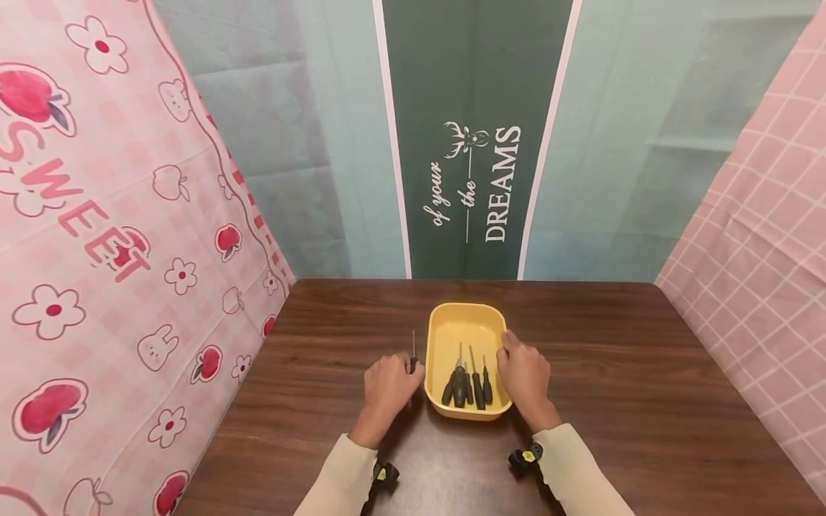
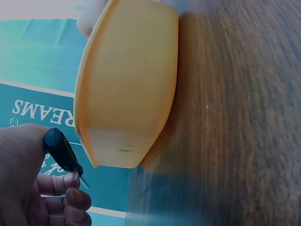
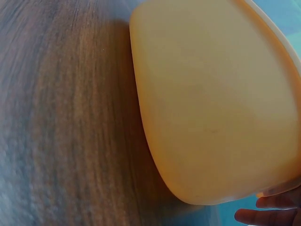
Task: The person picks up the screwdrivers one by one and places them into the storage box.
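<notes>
My left hand (image 1: 389, 383), left of a yellow plastic tray (image 1: 471, 331), holds a small screwdriver (image 2: 63, 151). Its black handle lies between thumb and fingers, and the thin metal shaft points away from me in the head view. At the tray's right side, my right hand (image 1: 526, 374) grips the rim; in the right wrist view only a few fingertips (image 3: 263, 216) show by the outer wall. Several black-handled screwdrivers (image 1: 459, 388) lie inside the tray's near half, shafts toward the far end. Some of them overlap, so their tips are partly hidden.
The tray stands on a dark brown wooden table (image 1: 619, 373). Behind the table's far edge hangs a green curtain (image 1: 477, 86) with white lettering. Pink patterned cloth (image 1: 116, 330) hangs on the left, and pink checked cloth (image 1: 761, 229) on the right.
</notes>
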{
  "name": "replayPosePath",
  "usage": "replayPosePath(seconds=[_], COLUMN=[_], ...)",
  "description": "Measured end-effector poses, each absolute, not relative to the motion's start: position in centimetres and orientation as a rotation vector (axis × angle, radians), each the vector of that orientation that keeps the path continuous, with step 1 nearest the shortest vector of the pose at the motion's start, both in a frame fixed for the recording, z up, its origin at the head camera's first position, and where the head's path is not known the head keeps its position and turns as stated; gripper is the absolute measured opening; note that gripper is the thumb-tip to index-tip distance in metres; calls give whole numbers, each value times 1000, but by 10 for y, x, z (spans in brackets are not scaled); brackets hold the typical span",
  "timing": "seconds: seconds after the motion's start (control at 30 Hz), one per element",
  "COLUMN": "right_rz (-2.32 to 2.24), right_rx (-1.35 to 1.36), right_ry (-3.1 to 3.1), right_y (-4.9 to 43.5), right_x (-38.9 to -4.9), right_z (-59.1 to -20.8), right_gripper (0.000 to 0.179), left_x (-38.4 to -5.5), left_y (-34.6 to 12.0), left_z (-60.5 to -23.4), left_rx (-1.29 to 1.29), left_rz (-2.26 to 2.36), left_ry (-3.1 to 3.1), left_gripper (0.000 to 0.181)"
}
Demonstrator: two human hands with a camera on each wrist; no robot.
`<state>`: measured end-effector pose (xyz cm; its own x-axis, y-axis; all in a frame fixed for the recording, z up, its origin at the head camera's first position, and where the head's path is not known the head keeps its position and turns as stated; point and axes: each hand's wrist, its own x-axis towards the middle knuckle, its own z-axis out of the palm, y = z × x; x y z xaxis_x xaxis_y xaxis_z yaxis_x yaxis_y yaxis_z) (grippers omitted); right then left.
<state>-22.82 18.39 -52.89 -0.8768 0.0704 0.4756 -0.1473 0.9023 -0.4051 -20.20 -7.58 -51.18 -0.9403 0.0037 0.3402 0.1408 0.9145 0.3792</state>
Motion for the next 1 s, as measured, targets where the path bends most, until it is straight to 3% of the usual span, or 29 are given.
replayPosePath(seconds=[1.0], right_rz=[572], right_rx=[62], right_ry=[-2583], right_y=[187], right_x=[-234], right_z=[-526], right_gripper=[33], left_x=[-208], left_y=[-66], left_z=[-514], left_rx=[-144], left_rz=[-615], left_ry=[-2703], left_gripper=[37])
